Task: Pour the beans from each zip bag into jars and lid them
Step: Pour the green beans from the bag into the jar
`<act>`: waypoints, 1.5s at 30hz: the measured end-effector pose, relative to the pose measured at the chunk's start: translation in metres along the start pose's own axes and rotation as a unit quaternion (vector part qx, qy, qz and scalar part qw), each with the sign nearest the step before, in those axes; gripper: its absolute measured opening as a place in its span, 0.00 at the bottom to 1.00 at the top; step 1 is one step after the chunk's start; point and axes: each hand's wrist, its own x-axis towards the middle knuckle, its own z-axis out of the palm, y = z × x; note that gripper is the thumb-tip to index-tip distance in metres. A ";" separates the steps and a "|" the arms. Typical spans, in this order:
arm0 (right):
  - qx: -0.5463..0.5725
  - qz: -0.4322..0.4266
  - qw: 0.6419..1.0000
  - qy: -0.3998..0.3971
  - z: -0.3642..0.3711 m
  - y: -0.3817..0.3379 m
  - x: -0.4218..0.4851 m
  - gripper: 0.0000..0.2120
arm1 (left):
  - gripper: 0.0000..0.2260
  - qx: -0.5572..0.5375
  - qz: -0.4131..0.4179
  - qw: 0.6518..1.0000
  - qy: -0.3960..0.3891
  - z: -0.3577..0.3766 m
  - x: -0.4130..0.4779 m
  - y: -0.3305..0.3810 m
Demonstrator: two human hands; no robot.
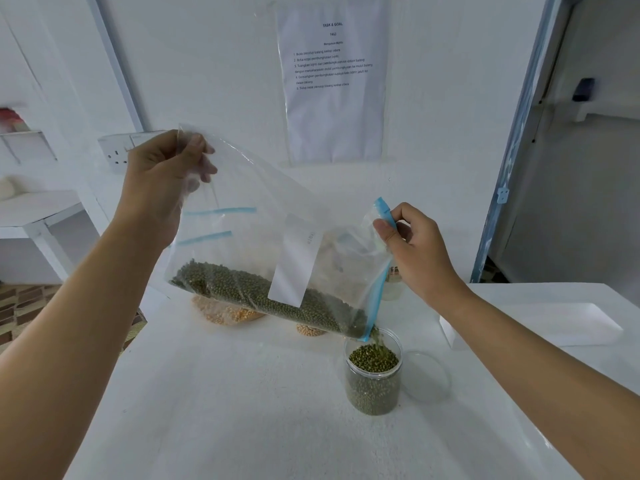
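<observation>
— What are your hands doing?

— My left hand (pixel 166 181) pinches a closed corner of the bag (pixel 263 216), thumb on the near side and fingers behind the plastic, and holds it high. My right hand (pixel 415 247) pinches the blue zip strip at the mouth, lower down and to the right.

— So how does the bag hang?

— Tilted, sloping down from left to right. The green beans (pixel 259 292) lie along its lower edge, and its lowest open corner sits just above the jar (pixel 374 379).

— Are any beans coming out?

— Yes, a blurred few are dropping from that corner into the jar's mouth.

— And the jar?

— Upright on the table (pixel 242 417), open, and filled with green beans to near its rim. Its clear lid (pixel 429 375) lies flat just beside it, on the right.

— Anything else on the table?

— Yellow beans (pixel 225 311) in bags lie behind the one I hold, partly hidden by it. A white tray (pixel 571 327) sits off to the right.
</observation>
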 end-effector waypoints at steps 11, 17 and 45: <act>0.031 0.020 0.999 -0.001 -0.008 -0.003 -0.014 0.16 | 0.14 0.000 0.009 1.000 -0.010 0.008 0.000 0.000; 0.042 0.020 0.999 -0.009 -0.002 -0.011 -0.018 0.19 | 0.14 0.000 0.014 1.000 -0.009 0.002 -0.001 0.001; 0.030 -0.001 0.999 -0.011 0.019 -0.008 -0.012 0.15 | 0.13 0.009 0.033 0.999 0.006 -0.013 0.003 0.006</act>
